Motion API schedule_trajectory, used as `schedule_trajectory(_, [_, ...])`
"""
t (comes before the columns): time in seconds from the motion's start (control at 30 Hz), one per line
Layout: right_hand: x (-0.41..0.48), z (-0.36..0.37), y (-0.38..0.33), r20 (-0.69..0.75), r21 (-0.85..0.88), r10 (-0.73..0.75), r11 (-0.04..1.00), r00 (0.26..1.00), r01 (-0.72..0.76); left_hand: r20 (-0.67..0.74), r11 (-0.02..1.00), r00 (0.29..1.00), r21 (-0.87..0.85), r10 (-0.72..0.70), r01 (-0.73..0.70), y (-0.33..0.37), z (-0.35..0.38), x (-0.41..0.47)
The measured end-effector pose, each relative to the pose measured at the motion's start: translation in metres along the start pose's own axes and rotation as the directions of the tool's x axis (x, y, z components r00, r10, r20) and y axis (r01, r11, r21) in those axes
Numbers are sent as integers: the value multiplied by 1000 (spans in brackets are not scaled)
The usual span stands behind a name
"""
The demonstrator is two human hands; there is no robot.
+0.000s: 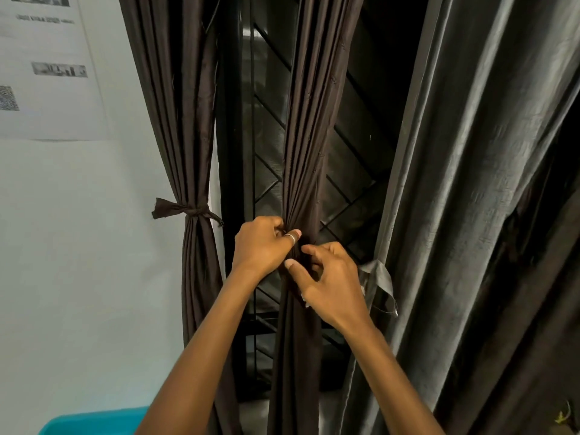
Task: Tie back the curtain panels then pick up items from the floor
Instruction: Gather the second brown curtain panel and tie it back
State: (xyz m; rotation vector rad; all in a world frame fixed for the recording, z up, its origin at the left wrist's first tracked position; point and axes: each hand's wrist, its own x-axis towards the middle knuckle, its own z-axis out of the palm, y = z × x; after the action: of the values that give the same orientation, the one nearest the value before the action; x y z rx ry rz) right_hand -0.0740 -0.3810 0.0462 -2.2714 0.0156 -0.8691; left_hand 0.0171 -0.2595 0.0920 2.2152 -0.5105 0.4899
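While the brown panel at nine o'clock (191,152) hangs already knotted, the middle brown curtain panel (306,136) is being tied. My left hand (262,244) pinches its gathered waist; my right hand (326,277), fingers half-curled at four o'clock, works the hidden tie. Next, probably, cinching the knot tight.

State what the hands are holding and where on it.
Both the left hand and right hand grip the middle brown curtain panel at its gathered waist.

1 head view, facing forward, close to curtain (301,127)
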Motion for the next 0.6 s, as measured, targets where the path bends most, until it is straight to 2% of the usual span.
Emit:
schedule_trajectory(0.1, [-1,6,-6,-4,-158,-52,986,999,51,6,1000,1000,-9,-15,15,0,-1,0])
schedule_trajectory(0.2, [-3,8,-9,-24,-245,-140,961,990,130,15,999,1000,-34,-24,24,-1,-1,1])
schedule_trajectory(0.37, [-4,12,-12,-34,-272,-163,951,986,148,41,998,999,-55,-35,37,1,-3,-1])
schedule_trajectory(0.47, [-6,14,-14,-41,-261,-187,950,982,170,56,999,998,-1,-37,38,8,-10,-7])
schedule_trajectory(0.53, [-8,17,-14,-32,-271,-203,944,979,187,-62,993,998,118,-9,16,15,-13,-16])
schedule_trajectory(0.6, [-9,19,-15,-36,-276,-206,943,978,188,-242,984,965,168,97,-57,24,-15,-30])
